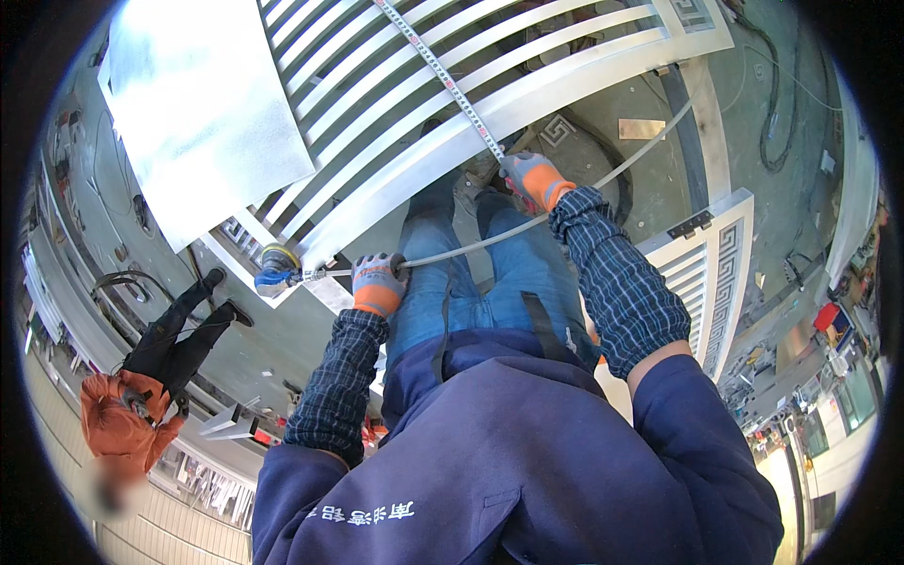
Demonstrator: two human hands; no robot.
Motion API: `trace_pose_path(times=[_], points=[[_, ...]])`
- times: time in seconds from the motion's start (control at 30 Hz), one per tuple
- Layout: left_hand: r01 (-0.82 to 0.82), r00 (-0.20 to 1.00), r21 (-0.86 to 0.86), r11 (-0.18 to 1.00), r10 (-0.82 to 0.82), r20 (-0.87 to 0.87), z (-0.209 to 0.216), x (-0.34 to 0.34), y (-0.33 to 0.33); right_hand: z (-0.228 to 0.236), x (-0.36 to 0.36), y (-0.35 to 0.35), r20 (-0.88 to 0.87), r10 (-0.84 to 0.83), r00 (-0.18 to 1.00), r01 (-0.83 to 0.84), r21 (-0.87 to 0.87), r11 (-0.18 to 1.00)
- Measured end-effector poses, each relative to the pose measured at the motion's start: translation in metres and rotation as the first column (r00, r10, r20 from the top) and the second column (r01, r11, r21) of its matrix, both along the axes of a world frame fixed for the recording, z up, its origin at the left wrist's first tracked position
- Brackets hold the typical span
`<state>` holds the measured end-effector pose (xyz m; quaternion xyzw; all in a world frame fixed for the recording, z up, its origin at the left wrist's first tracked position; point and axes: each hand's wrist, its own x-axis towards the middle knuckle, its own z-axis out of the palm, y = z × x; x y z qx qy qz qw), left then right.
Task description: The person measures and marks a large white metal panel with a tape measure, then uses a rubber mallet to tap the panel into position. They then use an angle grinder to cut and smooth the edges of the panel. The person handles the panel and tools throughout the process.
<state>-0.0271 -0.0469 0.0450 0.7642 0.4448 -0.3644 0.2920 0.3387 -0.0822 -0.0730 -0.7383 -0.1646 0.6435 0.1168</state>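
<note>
My right hand [537,179], in a grey and orange glove, is closed around a tape measure, its case mostly hidden by the fingers. The extended tape blade [441,71] runs away from it across the slats of a silvery metal panel [405,160]. My left hand [379,282], gloved alike, is closed on a pale hose [490,241] beside the panel's near left corner. Just left of that hand, a blue-bodied round sander [276,268] rests by the corner, seemingly joined to the hose. The hose arcs rightward past my legs and under my right forearm.
A bright flat sheet [202,113] covers the panel's left part. Another slatted panel with key-pattern trim [725,268] stands at my right. Cables [782,122] lie on the floor at far right. A person in an orange jacket [127,419] is at the left.
</note>
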Motion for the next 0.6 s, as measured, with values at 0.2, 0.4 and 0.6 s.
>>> trace_pose_path(times=[0.2, 0.4, 0.6], points=[[-0.008, 1.000, -0.007, 1.000, 0.008, -0.024, -0.009, -0.005, -0.001, 0.007, 0.000, 0.010, 0.045, 0.014, 0.999, -0.011, -0.080, 0.997], [0.036, 0.999, -0.008, 0.999, -0.036, -0.038, -0.011, -0.003, -0.004, 0.013, 0.005, 0.009, -0.025, -0.055, 0.998, 0.055, -0.017, 0.998], [0.036, 0.999, 0.014, 0.999, -0.036, -0.018, -0.014, -0.004, -0.005, 0.047, 0.007, 0.023, -0.045, -0.058, 0.997, 0.054, -0.081, 0.995]])
